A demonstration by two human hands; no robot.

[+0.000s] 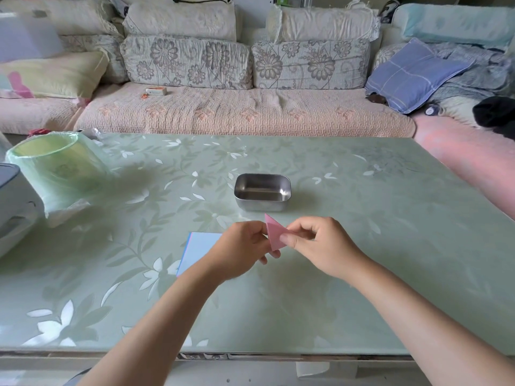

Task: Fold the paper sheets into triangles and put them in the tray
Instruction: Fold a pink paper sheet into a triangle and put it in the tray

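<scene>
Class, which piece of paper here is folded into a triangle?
The pink paper, pinched between the left hand and right hand; the blue sheet lies flat and unfolded on the table.

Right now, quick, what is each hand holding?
Left hand: pinching the pink paper triangle.
Right hand: pinching the same triangle too.

Both hands hold a pink paper triangle (274, 232) above the green floral table (390, 246): the left hand (245, 246) pinches its left edge, the right hand (317, 243) its right corner. Just beyond it stands a metal tray (262, 203). A stack of sheets (199, 250), pale blue on top, lies under the left wrist. A green-wrapped roll (60, 168) sits far left, with a sofa (242, 112) behind the table.
</scene>
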